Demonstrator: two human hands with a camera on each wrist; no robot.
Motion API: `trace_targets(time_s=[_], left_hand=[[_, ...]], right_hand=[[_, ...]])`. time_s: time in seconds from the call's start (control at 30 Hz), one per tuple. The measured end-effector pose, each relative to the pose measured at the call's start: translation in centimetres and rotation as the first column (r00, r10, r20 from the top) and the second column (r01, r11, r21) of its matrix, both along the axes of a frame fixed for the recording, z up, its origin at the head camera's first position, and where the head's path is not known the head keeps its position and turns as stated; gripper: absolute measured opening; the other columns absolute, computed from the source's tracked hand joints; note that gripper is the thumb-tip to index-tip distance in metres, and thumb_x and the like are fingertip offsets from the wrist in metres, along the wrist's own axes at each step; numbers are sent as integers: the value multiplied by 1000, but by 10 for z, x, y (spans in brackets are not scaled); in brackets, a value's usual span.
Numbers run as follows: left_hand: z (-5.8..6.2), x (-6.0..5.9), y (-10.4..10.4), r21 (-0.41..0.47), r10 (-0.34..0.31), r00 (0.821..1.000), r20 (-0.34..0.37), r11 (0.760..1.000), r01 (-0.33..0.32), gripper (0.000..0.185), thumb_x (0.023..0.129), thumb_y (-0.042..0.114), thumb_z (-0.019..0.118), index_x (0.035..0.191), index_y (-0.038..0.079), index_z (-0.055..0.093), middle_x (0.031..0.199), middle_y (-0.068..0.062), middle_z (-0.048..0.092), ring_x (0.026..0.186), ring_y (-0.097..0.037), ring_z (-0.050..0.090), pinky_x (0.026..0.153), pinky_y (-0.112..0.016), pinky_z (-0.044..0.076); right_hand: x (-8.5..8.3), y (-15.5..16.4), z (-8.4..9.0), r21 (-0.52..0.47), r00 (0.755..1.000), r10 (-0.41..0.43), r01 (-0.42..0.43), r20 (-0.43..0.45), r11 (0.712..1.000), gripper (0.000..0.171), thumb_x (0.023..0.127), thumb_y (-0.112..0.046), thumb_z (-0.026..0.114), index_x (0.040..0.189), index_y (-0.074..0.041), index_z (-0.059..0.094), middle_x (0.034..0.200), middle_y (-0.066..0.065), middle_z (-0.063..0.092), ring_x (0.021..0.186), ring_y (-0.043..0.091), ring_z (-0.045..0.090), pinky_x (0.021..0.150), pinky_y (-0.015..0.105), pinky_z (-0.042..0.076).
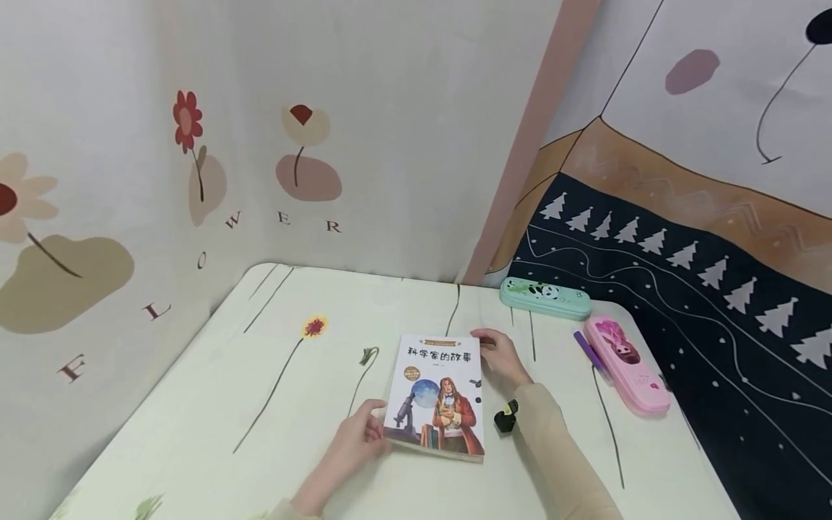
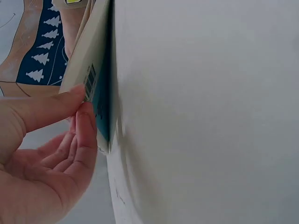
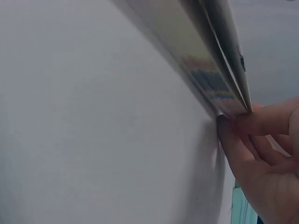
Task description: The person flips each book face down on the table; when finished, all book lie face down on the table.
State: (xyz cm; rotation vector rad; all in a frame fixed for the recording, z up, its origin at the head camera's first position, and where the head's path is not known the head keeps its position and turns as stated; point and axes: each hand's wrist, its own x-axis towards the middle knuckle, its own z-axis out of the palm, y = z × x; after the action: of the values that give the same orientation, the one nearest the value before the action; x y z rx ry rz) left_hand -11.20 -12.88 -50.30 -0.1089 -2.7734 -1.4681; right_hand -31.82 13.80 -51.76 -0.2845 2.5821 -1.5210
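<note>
Flower-printed cloth hangs behind a pale surface (image 1: pixel 273 404) with drawn stems and a small yellow bloom, and to the right a dark cloth with white trees runs along the edge. Centre stage lies the book (image 1: pixel 437 396), cover up, showing a painted figure, a microscope and a line of Chinese characters across the top. It sits near the middle of the surface, close to the person.

Left hand (image 1: pixel 356 438) is at the book's near left corner: the wrist view shows thumb on top and fingers (image 2: pixel 86 126) underneath, pinching that corner, which stands slightly off the surface with the barcode on the underside showing. Right hand (image 1: pixel 499 355) is over at the far right corner, fingers curled round the edge; from that wrist the fingers (image 3: pixel 233 144) tuck under the corner with the thumb over it.

Off to the right, a green pencil case (image 1: pixel 544 297) with a panda on it lies at the far edge, well apart from the book. Nearer, a pink pencil case (image 1: pixel 625 364) lies slantwise, with a purple pen (image 1: pixel 590 352) just beside it.
</note>
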Motion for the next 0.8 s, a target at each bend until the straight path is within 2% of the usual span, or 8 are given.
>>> trace_targets(time_s=[0.13,0.27,0.4,0.53,0.67,0.8], left_hand=[[4,1,3,-9,9,997,-79,1000,-10,37,70,-1,70,102,10,56,80,1,64,71,-7,59,65,-17,50],[7,2,6,33,37,992,-121,999,-33,25,71,-3,68,91,11,61,88,-3,67,77,-12,63,68,-16,51],[10,4,8,87,85,981,-172,994,-71,20,72,3,71,89,13,65,92,-3,69,80,-11,65,71,-17,52],[16,3,6,152,167,965,-203,979,-137,21,70,9,74,89,16,68,91,1,69,76,-6,64,71,-19,52],[26,-1,2,191,218,954,-207,965,-179,22,71,8,74,89,19,69,91,4,69,75,-3,63,71,-17,52],[45,-5,-2,194,223,944,-242,965,-178,20,74,9,72,91,18,68,92,3,70,77,-6,64,71,-18,52]], right_hand=[[-2,2,-4,6,1000,-4,4,-29,1000,34,83,4,55,115,-7,59,118,13,58,108,26,55,95,40,43],[-1,4,-7,-14,1000,-9,8,-19,1000,34,84,4,54,115,-7,59,117,12,58,107,25,55,95,40,43],[2,6,-5,-50,1000,-3,3,7,999,34,85,4,53,116,-8,59,117,11,58,106,24,55,94,39,43],[4,9,-4,-74,999,19,-17,27,997,33,86,2,53,117,-8,58,117,11,58,107,23,55,94,36,44],[8,14,2,-117,997,41,-34,63,993,31,87,-2,54,118,-8,58,119,11,58,109,22,55,94,35,44],[10,19,14,-137,996,74,-66,58,988,31,88,-9,57,119,-6,58,119,14,59,109,22,56,94,35,45]])
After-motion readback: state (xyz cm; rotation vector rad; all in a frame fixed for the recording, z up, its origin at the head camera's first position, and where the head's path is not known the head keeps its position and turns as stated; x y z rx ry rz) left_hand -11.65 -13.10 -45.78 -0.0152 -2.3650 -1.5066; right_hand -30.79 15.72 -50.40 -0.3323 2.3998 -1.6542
